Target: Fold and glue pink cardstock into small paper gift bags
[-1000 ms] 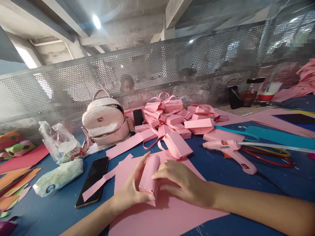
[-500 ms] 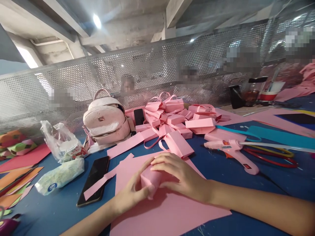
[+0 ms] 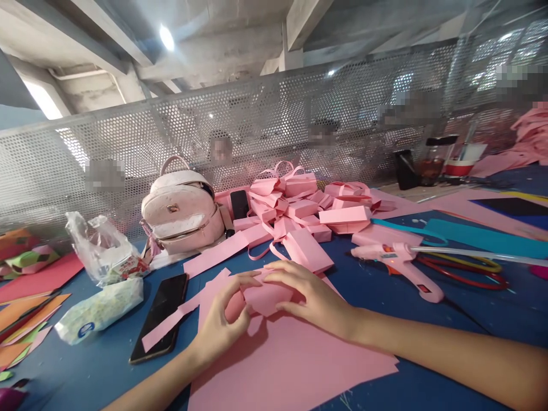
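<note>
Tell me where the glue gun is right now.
In the head view, the glue gun lies on the blue table, right of both hands, beside the red and yellow loops.

Blue table (image 3: 98, 377), flecked with small scraps. Flat at the front, a large pink sheet (image 3: 274, 377); left of it, a black phone (image 3: 166, 297) crossed by a pink strip (image 3: 165, 328), a soft printed packet (image 3: 107, 311) and a clear plastic bag (image 3: 92, 245). Farther back, heaped pink paper pieces (image 3: 303, 208). To the right, a pink glue gun (image 3: 400, 260) and a teal sheet (image 3: 479, 237).
</note>
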Motion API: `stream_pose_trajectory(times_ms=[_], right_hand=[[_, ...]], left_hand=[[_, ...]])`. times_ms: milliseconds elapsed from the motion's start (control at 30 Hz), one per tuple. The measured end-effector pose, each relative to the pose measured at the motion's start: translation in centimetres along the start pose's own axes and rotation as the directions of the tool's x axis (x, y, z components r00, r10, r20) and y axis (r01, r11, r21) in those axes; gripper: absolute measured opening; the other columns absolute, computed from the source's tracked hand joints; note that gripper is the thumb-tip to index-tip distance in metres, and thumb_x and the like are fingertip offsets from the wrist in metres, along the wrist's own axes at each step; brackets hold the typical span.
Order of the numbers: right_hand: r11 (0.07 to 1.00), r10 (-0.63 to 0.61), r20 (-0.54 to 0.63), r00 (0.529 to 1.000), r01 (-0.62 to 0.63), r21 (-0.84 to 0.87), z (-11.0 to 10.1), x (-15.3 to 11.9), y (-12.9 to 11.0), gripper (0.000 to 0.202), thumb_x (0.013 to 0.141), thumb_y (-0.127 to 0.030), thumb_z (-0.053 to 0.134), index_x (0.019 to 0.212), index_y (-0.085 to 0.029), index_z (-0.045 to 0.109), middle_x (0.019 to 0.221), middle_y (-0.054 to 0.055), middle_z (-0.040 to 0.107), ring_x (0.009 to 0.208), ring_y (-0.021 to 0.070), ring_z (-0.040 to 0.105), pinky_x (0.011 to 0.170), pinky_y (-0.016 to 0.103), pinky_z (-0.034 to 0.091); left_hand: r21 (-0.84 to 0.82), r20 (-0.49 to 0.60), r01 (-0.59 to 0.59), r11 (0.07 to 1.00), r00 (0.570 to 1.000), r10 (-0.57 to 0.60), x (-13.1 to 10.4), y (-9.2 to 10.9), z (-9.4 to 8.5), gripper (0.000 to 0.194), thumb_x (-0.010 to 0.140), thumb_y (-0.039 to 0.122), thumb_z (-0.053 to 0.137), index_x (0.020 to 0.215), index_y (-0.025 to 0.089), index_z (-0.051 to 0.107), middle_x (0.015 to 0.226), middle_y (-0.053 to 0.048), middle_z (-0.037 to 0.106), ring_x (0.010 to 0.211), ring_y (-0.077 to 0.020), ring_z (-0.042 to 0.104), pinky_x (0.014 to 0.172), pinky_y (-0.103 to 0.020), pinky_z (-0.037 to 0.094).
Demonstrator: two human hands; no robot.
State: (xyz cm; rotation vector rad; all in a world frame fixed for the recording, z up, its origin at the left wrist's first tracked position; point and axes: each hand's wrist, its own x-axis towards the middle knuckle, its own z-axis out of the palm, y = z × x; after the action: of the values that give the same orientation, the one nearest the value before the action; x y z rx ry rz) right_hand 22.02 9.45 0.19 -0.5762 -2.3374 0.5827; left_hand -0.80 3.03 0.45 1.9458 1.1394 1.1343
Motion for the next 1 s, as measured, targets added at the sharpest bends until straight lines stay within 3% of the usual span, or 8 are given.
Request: stream_pose_trajectory(times_ms=[167,500,733,867,1000], right_hand=[[0.993,0.097,-0.019,0.995,-0.095,0.072,0.2,0.0,0.5,0.052,0.084,-0.01,0.074,0.13,-0.03,0.06,0.138,0.004,0.061,0.137,0.0229,0.047,0.115,0.046,0.039],[0.979,0.153,-0.106,0.982,-0.137,0.151,0.2,0.1,1.1,0.04,0.082,-0.008,0.071,0.118,-0.025,0.068,0.127,0.007,0.069,0.13,0.0269,0.056,0.111,0.047,0.044],[0.981,0.136,-0.127,0.982,-0.116,0.158,0.2,-0.1,1.8,0.038,0.082,-0.012,0.074,0.116,-0.026,0.07,0.127,0.007,0.069,0.13,0.027,0.056,0.11,0.047,0.045],[0.984,0.105,-0.145,0.984,-0.081,0.158,0.1,0.1,1.9,0.037,0.079,-0.015,0.078,0.112,-0.024,0.066,0.126,0.007,0.065,0.125,0.026,0.058,0.107,0.044,0.047],[0.962,0.18,-0.203,0.963,-0.129,0.24,0.1,0.2,1.6,0.04,0.075,-0.015,0.081,0.105,-0.023,0.056,0.112,0.002,0.059,0.11,0.0204,0.063,0.101,0.037,0.052]], left_hand=[[0.104,-0.076,0.021,0.994,0.997,-0.013,0.4,-0.7,0.0,0.036,0.078,0.006,0.059,0.106,0.025,0.07,0.132,-0.007,0.063,0.126,-0.029,0.056,0.111,-0.049,0.04],[0.149,-0.103,0.063,0.987,0.993,-0.048,0.6,-1.9,-0.5,0.023,0.084,0.026,0.073,0.106,0.03,0.079,0.129,-0.006,0.069,0.118,-0.0301,0.064,0.107,-0.051,0.047],[0.176,-0.07,-0.002,0.984,0.997,0.014,0.6,-2.3,-0.8,0.026,0.083,0.025,0.075,0.109,0.032,0.078,0.13,-0.006,0.068,0.118,-0.03,0.064,0.107,-0.05,0.047],[0.185,-0.079,-0.027,0.982,0.996,0.043,0.7,-2.4,-0.8,0.033,0.082,0.023,0.076,0.113,0.032,0.076,0.129,-0.006,0.069,0.118,-0.0297,0.064,0.107,-0.049,0.047],[0.202,-0.09,-0.037,0.979,0.994,0.056,0.7,-2.5,-1.0,0.038,0.081,0.027,0.079,0.118,0.032,0.074,0.127,-0.006,0.069,0.116,-0.0295,0.065,0.106,-0.048,0.048]])
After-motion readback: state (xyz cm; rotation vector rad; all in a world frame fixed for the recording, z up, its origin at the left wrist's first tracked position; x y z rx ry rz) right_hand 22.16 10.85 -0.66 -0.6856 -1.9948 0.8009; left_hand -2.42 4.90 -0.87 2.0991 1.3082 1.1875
